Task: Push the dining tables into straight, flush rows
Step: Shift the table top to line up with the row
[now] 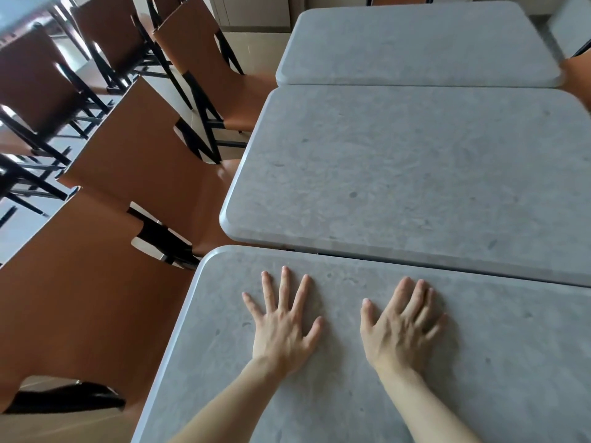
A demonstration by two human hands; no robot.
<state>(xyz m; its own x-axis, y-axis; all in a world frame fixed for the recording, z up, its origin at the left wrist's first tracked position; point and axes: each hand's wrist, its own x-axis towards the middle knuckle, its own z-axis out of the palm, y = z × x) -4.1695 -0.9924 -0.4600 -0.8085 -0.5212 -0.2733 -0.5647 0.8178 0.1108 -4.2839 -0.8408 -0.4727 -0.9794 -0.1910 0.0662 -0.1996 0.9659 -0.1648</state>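
Three grey stone-look dining tables run away from me in a row. My left hand (pixel 283 324) and my right hand (pixel 399 327) lie flat, fingers spread, on the top of the nearest table (pixel 511 362). Its far edge sits against the middle table (pixel 415 174), with a thin dark gap between them that narrows to the right. The nearest table's left corner juts further left than the middle table's corner. The far table (pixel 415 43) touches the middle table and is offset to the right of it.
Brown chairs with black frames stand tucked along the left side of the tables, the closest chair (pixel 80 298) against the near table's left edge. More chairs (pixel 38 81) fill the far left. Another chair edge (pixel 579 75) shows at the right.
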